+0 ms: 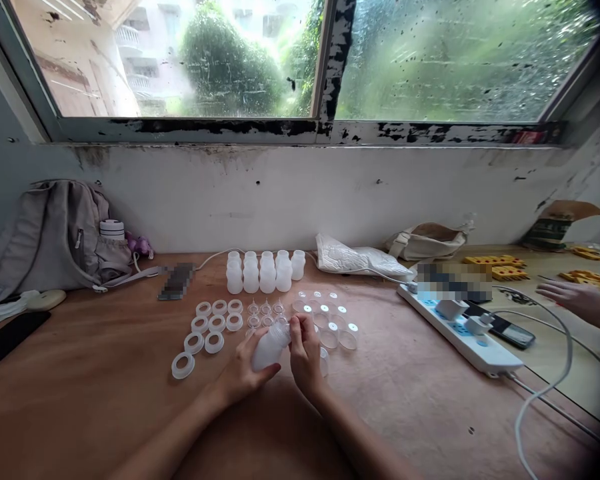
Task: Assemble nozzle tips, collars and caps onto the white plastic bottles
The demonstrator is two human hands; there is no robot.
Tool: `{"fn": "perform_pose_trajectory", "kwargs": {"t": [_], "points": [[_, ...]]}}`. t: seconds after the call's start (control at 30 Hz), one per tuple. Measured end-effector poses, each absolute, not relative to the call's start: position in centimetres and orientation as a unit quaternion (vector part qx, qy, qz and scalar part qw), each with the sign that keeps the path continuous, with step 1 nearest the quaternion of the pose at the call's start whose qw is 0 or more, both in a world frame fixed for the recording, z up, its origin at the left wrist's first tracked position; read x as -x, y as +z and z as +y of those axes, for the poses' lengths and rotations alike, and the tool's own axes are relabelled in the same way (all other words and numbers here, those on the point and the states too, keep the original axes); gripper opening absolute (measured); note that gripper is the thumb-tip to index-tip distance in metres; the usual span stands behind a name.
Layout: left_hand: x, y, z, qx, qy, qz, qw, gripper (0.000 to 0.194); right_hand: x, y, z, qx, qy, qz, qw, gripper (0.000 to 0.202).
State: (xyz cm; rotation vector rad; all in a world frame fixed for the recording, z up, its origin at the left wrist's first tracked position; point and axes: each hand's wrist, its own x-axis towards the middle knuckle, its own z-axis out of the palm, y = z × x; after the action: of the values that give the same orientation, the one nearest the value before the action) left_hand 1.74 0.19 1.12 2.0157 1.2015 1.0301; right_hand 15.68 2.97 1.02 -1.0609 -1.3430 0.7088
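My left hand is wrapped round a translucent white bottle, tilted with its neck up and to the right. At the bottle's neck my right hand is closed in a pinch; what its fingers hold is too small to make out. White rings lie in rows left of my hands. Clear nipple-shaped pieces stand just beyond the bottle. To the right are clear round caps and small white discs. Several more bottles stand in rows behind.
A white power strip with plugs and looping cables lies on the right. Along the wall are a grey backpack, a white plastic package and a beige bag. Another person's hand is at the far right.
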Motion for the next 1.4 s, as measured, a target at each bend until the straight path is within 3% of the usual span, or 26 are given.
{"fn": "perform_pose_trajectory", "kwargs": {"t": [0.43, 0.73, 0.93, 1.23, 1.4], "points": [[-0.8, 2.1, 0.0, -0.704, 0.36, 0.465, 0.399, 0.049, -16.0, 1.8, 3.1, 0.431, 0.321, -0.6, 0.592, 0.022], [-0.8, 2.2, -0.3, -0.732, 0.333, 0.461, 0.375, 0.05, -16.4, 2.0, 3.4, 0.44, 0.313, -0.591, 0.599, 0.037], [-0.6, 2.5, -0.4, -0.763, 0.322, 0.46, 0.32, 0.048, -16.4, 1.6, 4.1, 0.412, 0.411, -0.563, 0.586, 0.045], [-0.2, 1.7, 0.1, -0.738, 0.363, 0.478, 0.306, 0.048, -16.8, 2.5, 3.6, 0.388, 0.384, -0.614, 0.57, 0.022], [-0.1, 1.7, 0.1, -0.739, 0.357, 0.484, 0.304, 0.05, -16.7, 2.3, 3.7, 0.416, 0.339, -0.635, 0.555, 0.025]]}}
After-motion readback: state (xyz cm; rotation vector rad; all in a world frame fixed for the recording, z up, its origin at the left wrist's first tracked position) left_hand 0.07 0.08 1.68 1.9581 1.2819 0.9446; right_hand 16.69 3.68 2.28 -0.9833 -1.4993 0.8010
